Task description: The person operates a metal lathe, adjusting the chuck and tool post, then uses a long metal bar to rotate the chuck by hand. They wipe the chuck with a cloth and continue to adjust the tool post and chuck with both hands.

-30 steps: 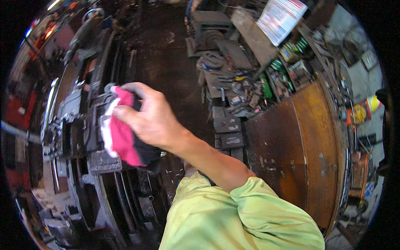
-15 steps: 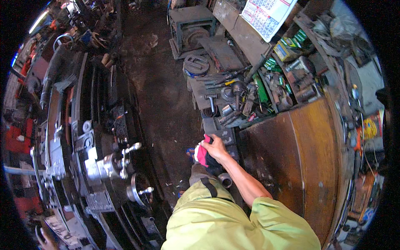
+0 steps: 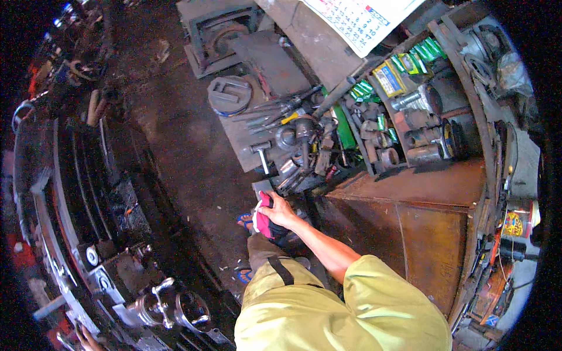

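My right hand [image 3: 280, 212] is closed around a bunched pink cloth [image 3: 264, 222] with a white edge and a dark part below. It is held in front of my legs, near the corner of a low workbench [image 3: 237, 137]. At the lower left rim part of a hand, apparently my left hand [image 3: 88, 339], shows beside the metal machine [image 3: 73, 251]. Its fingers are blurred and cut off, and its arm is out of the picture. Closest to my right hand on the bench is a hammer [image 3: 261, 157], among several metal tools and parts.
The lathe-like machine's handles [image 3: 167, 301] stick out at my left. Dark floor [image 3: 175, 123] runs between it and the bench. A rusty brown cabinet [image 3: 433, 240] stands at my right, below shelves holding green boxes [image 3: 424, 52] and metal cylinders. A calendar [image 3: 363, 20] hangs at the top.
My view has swung toward the right and the bench looks closer. The machine has slid down and left in the picture. My right hand keeps its hold on the pink cloth.
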A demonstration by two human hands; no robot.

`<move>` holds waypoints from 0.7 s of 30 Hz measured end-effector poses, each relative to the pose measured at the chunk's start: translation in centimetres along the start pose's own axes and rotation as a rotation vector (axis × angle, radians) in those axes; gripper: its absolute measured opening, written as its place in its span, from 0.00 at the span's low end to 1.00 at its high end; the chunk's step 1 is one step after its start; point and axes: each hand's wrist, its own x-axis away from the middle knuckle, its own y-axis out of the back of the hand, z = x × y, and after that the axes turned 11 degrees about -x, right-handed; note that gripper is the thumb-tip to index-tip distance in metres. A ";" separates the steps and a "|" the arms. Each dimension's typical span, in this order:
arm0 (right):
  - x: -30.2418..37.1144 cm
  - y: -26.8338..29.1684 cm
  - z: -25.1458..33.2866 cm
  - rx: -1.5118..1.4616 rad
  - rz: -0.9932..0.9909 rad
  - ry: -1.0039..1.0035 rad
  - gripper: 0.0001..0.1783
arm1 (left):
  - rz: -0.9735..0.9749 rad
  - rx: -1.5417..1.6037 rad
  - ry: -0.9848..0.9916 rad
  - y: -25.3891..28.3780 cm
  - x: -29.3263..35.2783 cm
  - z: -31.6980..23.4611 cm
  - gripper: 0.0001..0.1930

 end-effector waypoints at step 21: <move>-6.2 13.6 6.7 -0.040 -0.413 0.226 0.31 | -0.245 -0.218 0.073 1.7 -0.9 -9.0 0.21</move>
